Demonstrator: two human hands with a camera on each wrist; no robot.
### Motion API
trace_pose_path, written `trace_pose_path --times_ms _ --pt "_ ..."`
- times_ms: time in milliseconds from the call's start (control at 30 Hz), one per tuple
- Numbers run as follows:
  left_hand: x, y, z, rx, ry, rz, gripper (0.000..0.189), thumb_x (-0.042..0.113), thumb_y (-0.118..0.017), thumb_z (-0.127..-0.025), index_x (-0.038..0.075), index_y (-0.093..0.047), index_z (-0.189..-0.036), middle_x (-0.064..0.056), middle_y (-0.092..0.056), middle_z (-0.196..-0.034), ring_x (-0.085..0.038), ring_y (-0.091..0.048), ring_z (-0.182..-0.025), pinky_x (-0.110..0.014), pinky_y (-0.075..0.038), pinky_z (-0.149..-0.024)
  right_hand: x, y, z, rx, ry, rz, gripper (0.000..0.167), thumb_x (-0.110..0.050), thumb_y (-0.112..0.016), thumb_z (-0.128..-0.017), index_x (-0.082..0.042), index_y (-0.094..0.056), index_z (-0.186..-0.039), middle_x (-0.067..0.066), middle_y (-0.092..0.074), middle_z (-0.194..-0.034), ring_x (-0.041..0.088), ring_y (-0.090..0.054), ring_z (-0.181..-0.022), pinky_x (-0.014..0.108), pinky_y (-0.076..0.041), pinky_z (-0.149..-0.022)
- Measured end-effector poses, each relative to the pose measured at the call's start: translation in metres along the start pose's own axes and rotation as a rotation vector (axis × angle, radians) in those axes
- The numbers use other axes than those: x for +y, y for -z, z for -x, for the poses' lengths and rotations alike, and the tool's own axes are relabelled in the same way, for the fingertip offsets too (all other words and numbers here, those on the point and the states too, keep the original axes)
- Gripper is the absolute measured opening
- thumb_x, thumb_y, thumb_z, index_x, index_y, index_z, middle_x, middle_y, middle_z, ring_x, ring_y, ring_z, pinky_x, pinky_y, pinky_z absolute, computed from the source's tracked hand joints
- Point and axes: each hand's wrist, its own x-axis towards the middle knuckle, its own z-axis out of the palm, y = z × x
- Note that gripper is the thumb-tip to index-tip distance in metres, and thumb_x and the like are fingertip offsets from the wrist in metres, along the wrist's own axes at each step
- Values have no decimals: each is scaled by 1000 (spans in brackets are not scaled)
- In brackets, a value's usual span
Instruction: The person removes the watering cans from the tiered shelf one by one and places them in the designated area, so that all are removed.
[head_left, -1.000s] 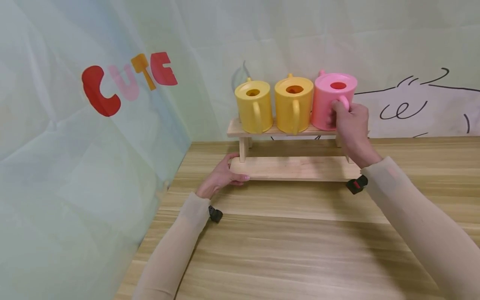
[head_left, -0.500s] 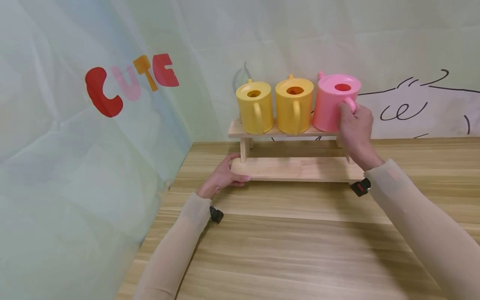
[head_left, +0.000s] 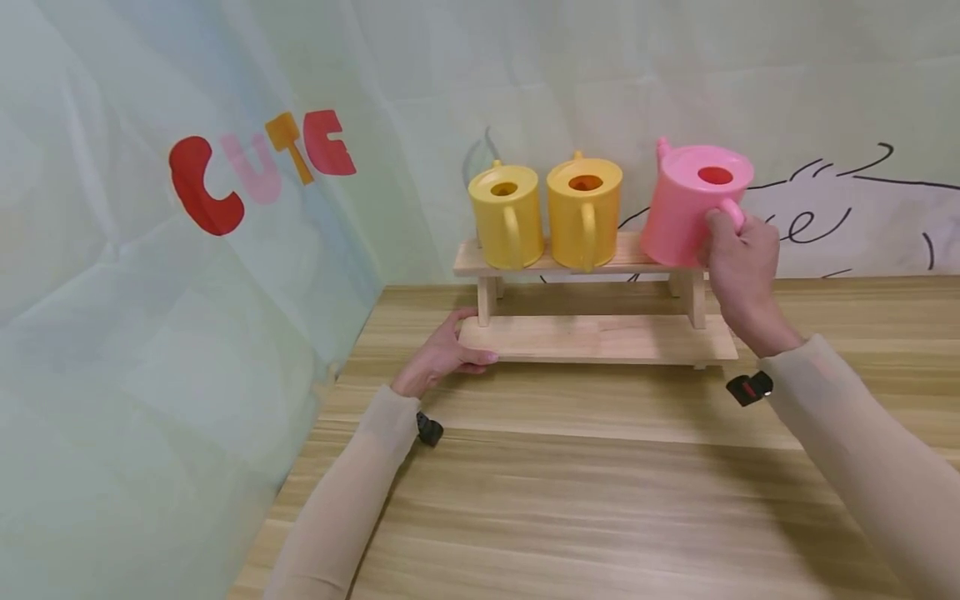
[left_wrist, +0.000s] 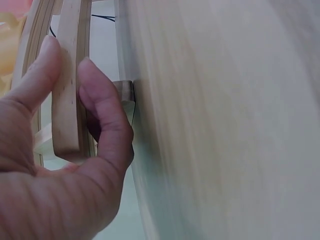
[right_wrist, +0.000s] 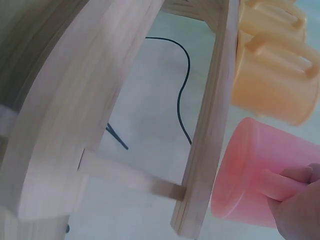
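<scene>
My right hand (head_left: 742,262) grips the handle of a pink watering can (head_left: 686,204) at the right end of the upper board of a two-tier wooden shelf (head_left: 592,337). The can leans to the right, and its underside shows in the right wrist view; whether its lower edge touches the board I cannot tell. At the shelf's left end my left hand (head_left: 446,350) holds the lower board, thumb on one face and fingers on the other in the left wrist view. A yellow watering can (head_left: 498,221) and an orange-yellow watering can (head_left: 573,221) stand upright on the upper board.
The shelf stands on a wood-grain table (head_left: 555,492) near the back. Behind it hangs a pale sheet (head_left: 570,100) with black line drawings. On the left is another sheet with coloured letters (head_left: 262,167).
The pink watering can has moved right, away from the orange-yellow one, and tilted in my right hand. My left hand has stayed on the lower board.
</scene>
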Motion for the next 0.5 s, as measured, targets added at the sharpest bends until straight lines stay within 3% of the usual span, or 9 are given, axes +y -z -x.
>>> trace_pose_path --times_ms 167,333,500 --pt "2 1 2 5 4 4 95 -10 -79 -94 15 -26 -168 -27 -53 -144 -15 -73 -85 -23 -66 -69 0 14 0 16 7 -47 46 -24 -50 -110 -13 -49 -65 -8 -45 -55 12 -40 -53 22 -33 -47" --pt "2 2 2 4 4 -7 94 -9 -79 -94 14 -26 -168 -27 -53 -144 -15 -72 -85 -23 -66 -69 2 29 0 44 -18 -163 43 -19 -51 -109 -11 -49 -66 -5 -43 -56 14 -37 -55 23 -32 -50" --pt "2 3 0 -3 3 -13 94 -9 -79 -95 15 -25 -168 -27 -52 -147 -15 -71 -87 -22 -66 -69 7 47 0 73 -21 -164 40 -20 -51 -109 -9 -53 -70 -5 -45 -59 15 -40 -59 22 -35 -53"
